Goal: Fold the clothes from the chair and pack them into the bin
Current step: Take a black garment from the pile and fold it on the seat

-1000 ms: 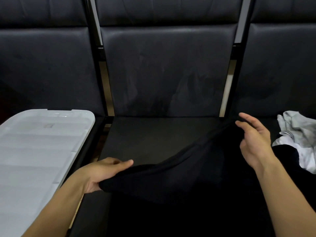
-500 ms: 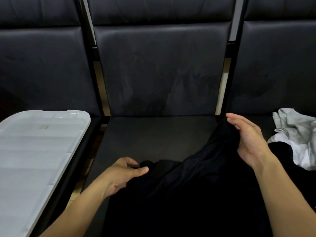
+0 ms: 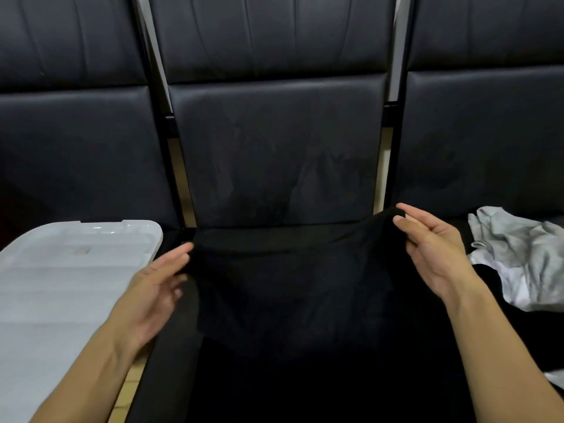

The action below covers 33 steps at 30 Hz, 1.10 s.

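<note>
A black garment [image 3: 290,279] is stretched wide over the seat of the middle black chair [image 3: 274,154]. My left hand [image 3: 155,282] holds its left edge, blurred, with the fingertips at the cloth. My right hand [image 3: 433,248] pinches its upper right corner between thumb and fingers, lifted a little above the seat. The white plastic bin [image 3: 61,288], with its lid on, stands on the chair to the left.
A heap of grey and white clothes [image 3: 525,264] lies on the right chair, partly on more black cloth. Dark padded chair backs fill the far side. A strip of light floor [image 3: 128,389] shows between the bin and the middle seat.
The garment was bunched and slanting between my hands; now it is pulled out wide and level. My left hand moved up and left, my right hand lifted its corner.
</note>
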### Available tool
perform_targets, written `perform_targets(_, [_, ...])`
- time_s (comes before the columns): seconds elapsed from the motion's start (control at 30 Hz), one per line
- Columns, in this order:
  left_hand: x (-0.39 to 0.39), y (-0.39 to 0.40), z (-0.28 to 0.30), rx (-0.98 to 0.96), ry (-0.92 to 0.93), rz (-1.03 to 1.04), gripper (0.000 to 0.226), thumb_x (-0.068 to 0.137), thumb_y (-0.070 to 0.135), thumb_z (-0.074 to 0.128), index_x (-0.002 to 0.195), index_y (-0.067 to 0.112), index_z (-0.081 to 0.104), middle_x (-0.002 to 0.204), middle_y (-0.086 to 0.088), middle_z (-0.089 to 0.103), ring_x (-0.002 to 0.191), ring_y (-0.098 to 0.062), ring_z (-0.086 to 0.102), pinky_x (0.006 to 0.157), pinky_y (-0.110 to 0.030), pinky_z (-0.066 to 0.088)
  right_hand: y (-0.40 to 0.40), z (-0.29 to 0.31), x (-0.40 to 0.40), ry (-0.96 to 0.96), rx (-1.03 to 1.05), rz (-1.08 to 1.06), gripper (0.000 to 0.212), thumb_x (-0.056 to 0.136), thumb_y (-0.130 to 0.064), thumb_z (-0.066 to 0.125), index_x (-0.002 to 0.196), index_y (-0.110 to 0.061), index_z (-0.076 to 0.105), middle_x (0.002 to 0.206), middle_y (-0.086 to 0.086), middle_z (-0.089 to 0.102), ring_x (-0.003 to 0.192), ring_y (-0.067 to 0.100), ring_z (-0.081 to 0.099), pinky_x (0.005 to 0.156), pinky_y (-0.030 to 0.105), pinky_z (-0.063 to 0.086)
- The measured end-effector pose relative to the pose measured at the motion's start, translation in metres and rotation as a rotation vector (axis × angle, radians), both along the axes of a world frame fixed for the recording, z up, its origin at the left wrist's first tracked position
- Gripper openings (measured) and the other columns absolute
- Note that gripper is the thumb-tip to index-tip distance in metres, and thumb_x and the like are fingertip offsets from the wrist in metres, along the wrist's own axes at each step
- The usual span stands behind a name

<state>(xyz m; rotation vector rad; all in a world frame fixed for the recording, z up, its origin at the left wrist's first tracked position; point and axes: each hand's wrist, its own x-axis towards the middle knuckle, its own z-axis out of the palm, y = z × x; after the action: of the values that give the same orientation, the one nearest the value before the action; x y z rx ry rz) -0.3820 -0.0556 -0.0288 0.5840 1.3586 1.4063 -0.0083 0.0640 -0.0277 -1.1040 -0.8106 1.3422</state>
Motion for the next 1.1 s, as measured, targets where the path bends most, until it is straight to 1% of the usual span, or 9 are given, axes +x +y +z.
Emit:
perform_targets(0.2, [-0.026, 0.026, 0.073, 0.228, 0.289, 0.12, 0.022, 0.092, -0.001, 0.059, 0.105, 0.014, 0.068, 0.081, 0.006, 0.075, 0.076, -0.004, 0.068, 0.072, -0.013, 0.055, 0.032, 0.071, 0.001, -0.122, 0.057, -0.046, 0.029, 0.088, -0.004, 0.07, 0.115, -0.016, 0.071, 0.104, 0.007, 0.072, 0.096, 0.016, 0.07, 0.071, 0.018, 0.058])
perform_targets(0.3, [-0.037, 0.046, 0.136, 0.358, 0.215, 0.079, 0.027, 0.092, -0.005, 0.056, 0.11, 0.013, 0.067, 0.08, 0.004, 0.075, 0.078, -0.008, 0.07, 0.079, -0.021, 0.057, 0.052, 0.133, 0.012, -0.173, 0.157, -0.07, 0.03, 0.089, -0.006, 0.069, 0.117, -0.018, 0.07, 0.1, 0.004, 0.071, 0.089, 0.013, 0.069, 0.064, 0.017, 0.055])
perform_targets(0.43, [-0.045, 0.036, 0.208, 0.512, 0.163, 0.104, 0.033, 0.09, -0.005, 0.057, 0.088, 0.02, 0.079, 0.08, 0.004, 0.073, 0.082, -0.009, 0.07, 0.084, -0.028, 0.058, 0.037, 0.207, 0.024, -0.289, 0.332, -0.021, 0.028, 0.089, -0.014, 0.071, 0.115, -0.023, 0.071, 0.112, 0.002, 0.072, 0.096, 0.011, 0.07, 0.075, 0.02, 0.054])
perform_targets(0.53, [-0.053, 0.0, 0.229, 0.581, 0.241, 0.117, 0.032, 0.09, -0.001, 0.061, 0.094, 0.025, 0.078, 0.082, 0.008, 0.067, 0.087, -0.009, 0.068, 0.089, -0.027, 0.056, 0.001, 0.236, 0.026, -0.277, 0.446, -0.003, 0.023, 0.09, -0.011, 0.07, 0.11, -0.021, 0.071, 0.101, -0.002, 0.072, 0.095, 0.009, 0.069, 0.086, 0.022, 0.054])
perform_targets(0.63, [-0.057, -0.05, 0.22, 0.579, 0.245, 0.138, 0.031, 0.091, 0.001, 0.06, 0.097, 0.026, 0.077, 0.086, 0.007, 0.067, 0.088, -0.009, 0.067, 0.087, -0.024, 0.056, -0.049, 0.233, 0.024, -0.287, 0.503, 0.009, 0.016, 0.088, -0.013, 0.072, 0.099, -0.024, 0.074, 0.086, -0.008, 0.072, 0.087, 0.008, 0.065, 0.081, 0.023, 0.051])
perform_targets(0.77, [-0.044, -0.123, 0.149, 0.374, 0.268, 0.19, 0.027, 0.094, 0.0, 0.053, 0.092, 0.017, 0.073, 0.083, 0.003, 0.073, 0.073, -0.007, 0.069, 0.067, -0.017, 0.056, -0.119, 0.166, 0.028, -0.399, 0.422, 0.099, 0.014, 0.071, -0.032, 0.078, 0.085, -0.029, 0.078, 0.087, -0.004, 0.075, 0.089, 0.014, 0.065, 0.082, 0.03, 0.052])
perform_targets(0.9, [-0.037, -0.189, 0.033, -0.133, 0.533, 0.116, 0.006, 0.091, -0.001, 0.063, 0.089, 0.003, 0.068, 0.083, -0.016, 0.068, 0.069, -0.022, 0.062, 0.062, -0.028, 0.049, -0.167, 0.055, 0.025, -0.619, 0.114, 0.378, 0.01, 0.084, -0.007, 0.074, 0.088, -0.017, 0.076, 0.092, 0.007, 0.076, 0.09, 0.021, 0.065, 0.07, 0.026, 0.053])
perform_targets(1.03, [-0.052, -0.217, -0.042, -0.523, 0.516, -0.08, 0.005, 0.091, -0.01, 0.058, 0.092, -0.007, 0.054, 0.066, -0.016, 0.053, 0.048, -0.022, 0.043, 0.039, -0.023, 0.033, -0.196, -0.02, 0.024, -0.815, -0.245, 0.79, 0.015, 0.092, -0.021, 0.069, 0.105, -0.015, 0.073, 0.11, -0.001, 0.072, 0.106, 0.01, 0.065, 0.085, 0.029, 0.059])
perform_targets(1.1, [-0.063, -0.219, -0.058, -0.654, 0.582, -0.268, 0.011, 0.091, -0.005, 0.06, 0.098, -0.009, 0.053, 0.062, -0.017, 0.054, 0.051, -0.023, 0.043, 0.048, -0.029, 0.033, -0.199, -0.031, 0.026, -0.91, -0.342, 0.934, 0.02, 0.094, -0.029, 0.066, 0.11, -0.018, 0.071, 0.115, -0.002, 0.069, 0.109, 0.01, 0.065, 0.083, 0.027, 0.059])
